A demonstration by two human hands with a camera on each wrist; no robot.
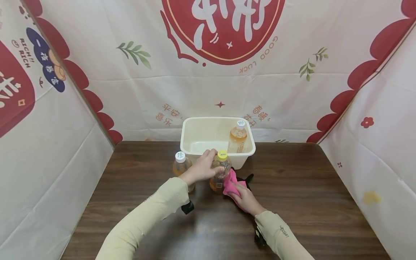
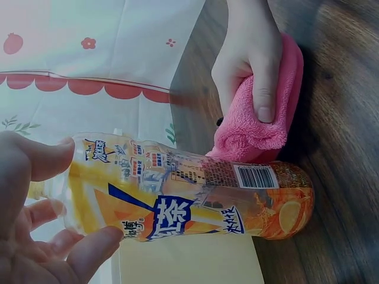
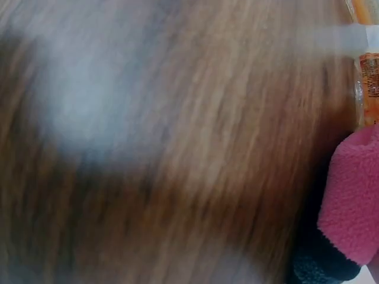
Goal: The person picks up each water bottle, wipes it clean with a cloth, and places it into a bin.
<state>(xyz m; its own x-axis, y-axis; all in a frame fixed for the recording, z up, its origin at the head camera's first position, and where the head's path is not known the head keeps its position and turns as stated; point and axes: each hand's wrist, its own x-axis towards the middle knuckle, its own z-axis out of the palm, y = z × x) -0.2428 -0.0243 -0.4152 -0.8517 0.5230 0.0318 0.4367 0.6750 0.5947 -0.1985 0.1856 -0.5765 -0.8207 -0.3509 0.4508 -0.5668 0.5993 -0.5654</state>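
My left hand [image 1: 204, 168] grips a tea bottle [image 2: 189, 195] near its shoulder, fingers and thumb around it, below the yellow cap [image 1: 222, 155]. The bottle stands upright on the table in front of a cream basin, its label and barcode showing in the left wrist view. My right hand [image 1: 245, 198] holds a folded pink cloth [image 2: 257, 121] against the bottle's lower side. In the right wrist view only the cloth [image 3: 352, 201] and a sliver of the bottle [image 3: 370, 89] show at the right edge.
The cream basin [image 1: 195, 124] stands at the table's back edge with a white-capped bottle [image 1: 238, 139] inside. Another white-capped bottle [image 1: 180, 166] stands left, partly behind my left wrist. A dark object [image 1: 249, 178] lies beside the cloth. Printed fabric walls [image 1: 146, 101] surround the wooden table [image 1: 312, 202].
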